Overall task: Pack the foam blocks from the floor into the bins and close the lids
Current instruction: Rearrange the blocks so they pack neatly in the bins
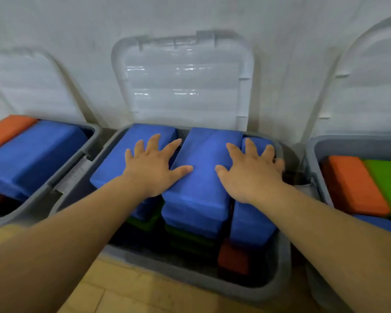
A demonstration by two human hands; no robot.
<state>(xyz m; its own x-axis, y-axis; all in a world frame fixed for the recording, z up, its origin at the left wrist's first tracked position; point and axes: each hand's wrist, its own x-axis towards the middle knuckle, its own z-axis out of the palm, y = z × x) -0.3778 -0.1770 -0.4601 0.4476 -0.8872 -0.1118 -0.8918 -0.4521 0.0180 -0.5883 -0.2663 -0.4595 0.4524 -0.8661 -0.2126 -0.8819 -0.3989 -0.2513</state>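
Observation:
A grey middle bin point(199, 288) stands against the wall, its clear lid point(183, 82) propped upright behind it. Three blue foam blocks top its stacks: a left one point(113, 163), a middle one point(201, 177) and a narrow right one point(251, 222). Green blocks point(190, 238) and an orange block point(234, 259) lie beneath. My left hand point(154, 166) lies flat, fingers spread, across the left and middle blue blocks. My right hand point(248, 170) lies flat, fingers spread, across the middle and right blue blocks. Neither hand grips anything.
A left bin point(54, 177) holds blue and orange blocks, its lid point(27, 84) leaning on the wall. A right bin point(318, 150) holds orange and green blocks, its lid point(370, 75) also up. Yellowish wooden floor point(127, 292) lies in front.

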